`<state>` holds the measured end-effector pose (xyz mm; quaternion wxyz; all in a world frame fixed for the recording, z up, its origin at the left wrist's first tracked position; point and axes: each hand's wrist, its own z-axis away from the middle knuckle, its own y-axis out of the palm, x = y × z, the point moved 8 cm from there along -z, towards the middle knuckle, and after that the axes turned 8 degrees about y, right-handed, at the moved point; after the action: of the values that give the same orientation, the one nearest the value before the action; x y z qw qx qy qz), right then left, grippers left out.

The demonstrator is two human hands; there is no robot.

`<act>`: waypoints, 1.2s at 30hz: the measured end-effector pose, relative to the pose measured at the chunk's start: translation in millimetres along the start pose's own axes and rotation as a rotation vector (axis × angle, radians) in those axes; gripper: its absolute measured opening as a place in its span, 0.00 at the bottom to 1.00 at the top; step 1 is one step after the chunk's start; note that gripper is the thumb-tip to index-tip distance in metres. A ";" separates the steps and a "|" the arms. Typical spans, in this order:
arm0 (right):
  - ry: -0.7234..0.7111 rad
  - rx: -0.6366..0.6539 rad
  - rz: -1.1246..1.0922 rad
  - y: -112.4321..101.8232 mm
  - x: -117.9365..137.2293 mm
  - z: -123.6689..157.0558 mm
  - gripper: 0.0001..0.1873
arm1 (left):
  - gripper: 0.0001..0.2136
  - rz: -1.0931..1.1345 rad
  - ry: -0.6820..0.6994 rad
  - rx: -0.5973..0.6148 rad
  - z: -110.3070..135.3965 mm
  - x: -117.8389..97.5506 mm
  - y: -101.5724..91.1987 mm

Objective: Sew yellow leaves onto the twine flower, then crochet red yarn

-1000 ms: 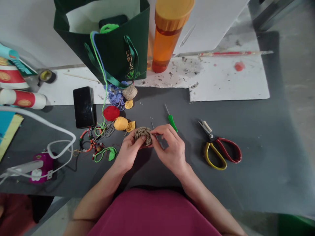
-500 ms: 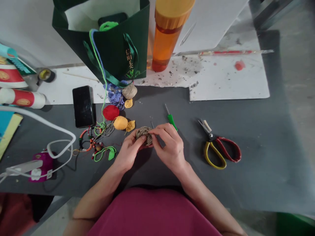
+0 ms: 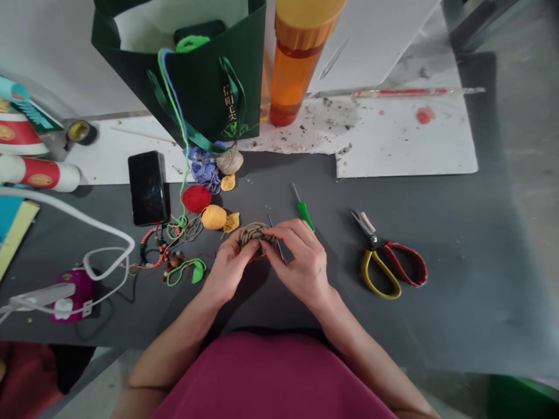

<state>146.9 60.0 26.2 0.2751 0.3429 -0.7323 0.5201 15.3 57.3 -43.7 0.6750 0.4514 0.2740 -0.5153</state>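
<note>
Between both hands is a small round piece of grey-brown crochet work (image 3: 252, 233). My left hand (image 3: 231, 262) grips its left side, thumb on top and fingers underneath. My right hand (image 3: 303, 250) pinches at its right edge with thumb and forefinger, the fingertips close to the left thumb. A thin metal rod (image 3: 280, 249), perhaps a needle or hook, shows between the right thumb and forefinger; whether it is held or lies behind them I cannot tell. Just beyond the right hand lies a green-handled hook (image 3: 305, 215).
Scissors (image 3: 384, 262) with yellow and red handles lie to the right. Yarn balls, a red one (image 3: 196, 199) and a yellow one (image 3: 213, 217), beaded cords (image 3: 163, 253) and a phone (image 3: 147, 189) lie left. Behind stand a green paper bag (image 3: 209, 87) and an orange bottle (image 3: 292, 81).
The right thumb and forefinger have shifted slightly left over the crochet piece. More of the thin metal rod now shows between them. The left hand has barely moved.
</note>
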 end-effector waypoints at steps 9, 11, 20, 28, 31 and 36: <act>0.076 0.029 -0.004 6.3 -12.0 2.4 0.10 | 0.13 -0.092 -0.011 0.044 -0.3 2.4 0.1; 0.072 0.033 -0.005 5.9 -11.3 1.9 0.09 | 0.13 -0.034 -0.034 0.041 -0.6 3.3 1.7; -0.011 0.086 -0.006 4.9 -2.2 0.6 0.06 | 0.11 0.050 -0.039 -0.011 -0.2 0.7 1.2; 0.003 0.112 -0.001 10.4 -5.0 4.1 0.07 | 0.14 0.007 -0.001 0.037 -0.2 -0.5 2.6; 0.020 0.124 -0.046 11.4 -7.6 4.3 0.09 | 0.15 -0.031 -0.017 0.017 -0.8 1.3 1.0; 0.151 0.170 -0.105 13.8 -19.6 3.9 0.09 | 0.14 0.020 -0.081 0.012 -1.7 5.0 1.7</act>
<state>147.8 63.6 2.3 0.3261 0.3626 -0.6441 0.5894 18.7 56.6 -48.0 0.6879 0.4368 0.2387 -0.5282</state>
